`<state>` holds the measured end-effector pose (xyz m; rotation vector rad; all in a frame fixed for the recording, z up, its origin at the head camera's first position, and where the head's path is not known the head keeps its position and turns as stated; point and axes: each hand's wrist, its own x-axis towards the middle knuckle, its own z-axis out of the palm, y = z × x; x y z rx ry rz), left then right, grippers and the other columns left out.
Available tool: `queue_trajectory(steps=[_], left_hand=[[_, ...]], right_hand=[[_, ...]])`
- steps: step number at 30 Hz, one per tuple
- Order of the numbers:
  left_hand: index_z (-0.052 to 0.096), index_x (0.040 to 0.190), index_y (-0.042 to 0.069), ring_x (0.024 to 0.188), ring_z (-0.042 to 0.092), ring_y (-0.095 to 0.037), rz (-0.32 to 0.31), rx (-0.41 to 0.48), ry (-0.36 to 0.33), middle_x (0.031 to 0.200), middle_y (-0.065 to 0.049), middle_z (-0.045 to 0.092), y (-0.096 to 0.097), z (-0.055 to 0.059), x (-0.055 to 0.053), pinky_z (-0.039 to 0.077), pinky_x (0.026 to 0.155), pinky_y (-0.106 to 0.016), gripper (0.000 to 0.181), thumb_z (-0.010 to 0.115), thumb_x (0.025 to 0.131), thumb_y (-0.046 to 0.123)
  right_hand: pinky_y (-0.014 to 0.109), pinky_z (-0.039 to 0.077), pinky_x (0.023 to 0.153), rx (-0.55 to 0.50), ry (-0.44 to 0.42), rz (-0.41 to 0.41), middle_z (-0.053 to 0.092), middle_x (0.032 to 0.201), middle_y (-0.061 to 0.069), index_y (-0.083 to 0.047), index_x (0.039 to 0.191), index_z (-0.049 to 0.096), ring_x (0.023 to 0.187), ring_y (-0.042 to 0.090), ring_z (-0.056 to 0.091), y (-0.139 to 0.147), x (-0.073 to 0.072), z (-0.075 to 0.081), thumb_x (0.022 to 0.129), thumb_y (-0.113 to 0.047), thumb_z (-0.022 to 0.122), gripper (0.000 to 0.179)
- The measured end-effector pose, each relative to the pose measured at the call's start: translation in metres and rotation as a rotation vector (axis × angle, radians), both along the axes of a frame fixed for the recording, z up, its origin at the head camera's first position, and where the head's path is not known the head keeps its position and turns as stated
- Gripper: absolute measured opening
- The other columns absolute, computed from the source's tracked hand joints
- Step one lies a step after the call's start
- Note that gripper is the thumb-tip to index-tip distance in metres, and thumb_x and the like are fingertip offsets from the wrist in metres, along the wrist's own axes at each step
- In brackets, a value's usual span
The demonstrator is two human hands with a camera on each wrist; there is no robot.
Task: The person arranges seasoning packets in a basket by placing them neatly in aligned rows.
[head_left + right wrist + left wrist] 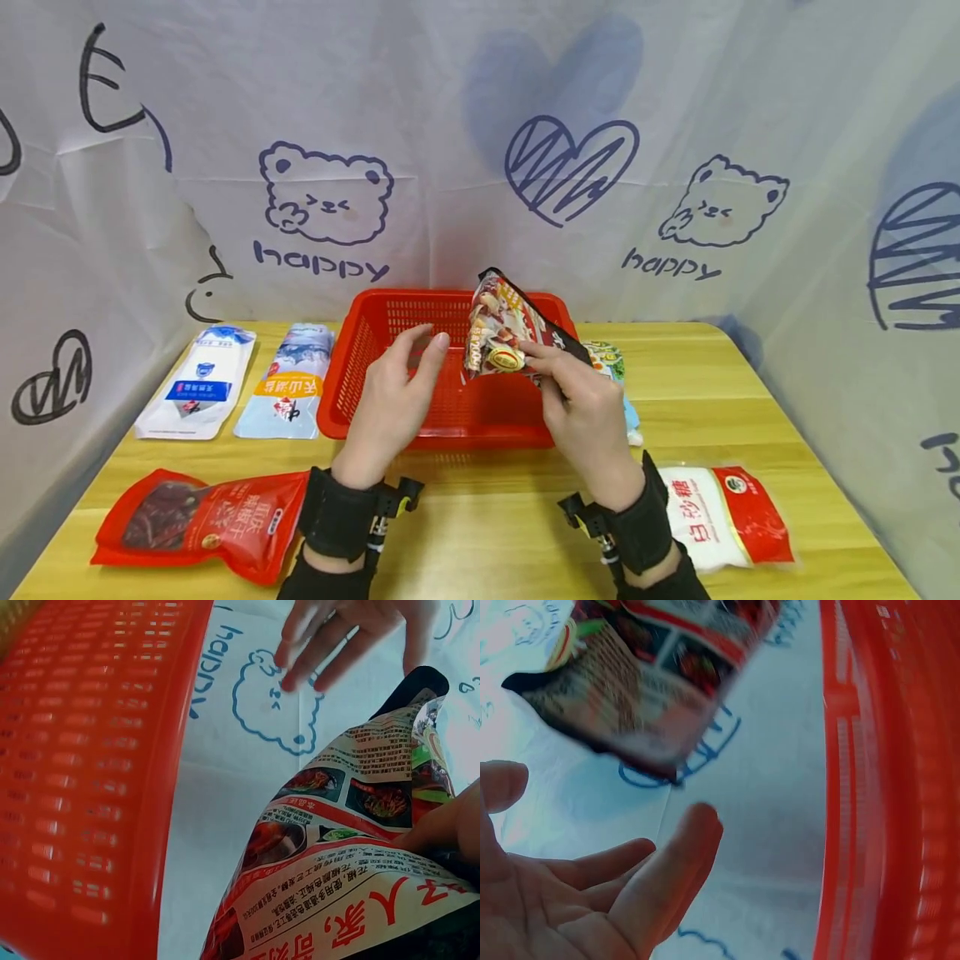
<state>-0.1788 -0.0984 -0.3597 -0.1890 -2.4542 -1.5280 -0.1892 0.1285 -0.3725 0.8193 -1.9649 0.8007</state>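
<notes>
Head view: at the centre, the right hand [588,408] pinches a packet [497,321] over the basket [480,437]; the left hand [397,396], left of it, is released, thumb and fingers parted. Left wrist view: packet at upper left, apart from the left hand. Right wrist view: packet gripped at lower right, basket at left.

The cloth [457,229] bears "happy" twice and an "E" at upper left; the blue packet [276,408] reads 天山湖盐, the white bag [697,517] 白砂糖; the held pouch [491,321] shows 人家 in large red characters in the right wrist view; the small lettering on the white packet [197,379] is too fine to read surely
</notes>
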Motion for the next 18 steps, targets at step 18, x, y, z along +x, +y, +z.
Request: queue_trajectory(steps=[18], left_hand=[[0.034, 0.154, 0.001, 0.101, 0.072, -0.027, -0.216, 0.3, -0.241, 0.129, -0.021, 0.067, 0.007, 0.002, -0.001, 0.061, 0.087, -0.037, 0.064, 0.056, 0.107, 0.038]], right_hand=[[0.041, 0.06, 0.09, 0.122, -0.012, 0.087, 0.077, 0.117, 0.008, -0.003, 0.101, 0.078, 0.105, 0.023, 0.075, -0.015, 0.008, -0.005, 0.084, 0.01, 0.08, 0.022]])
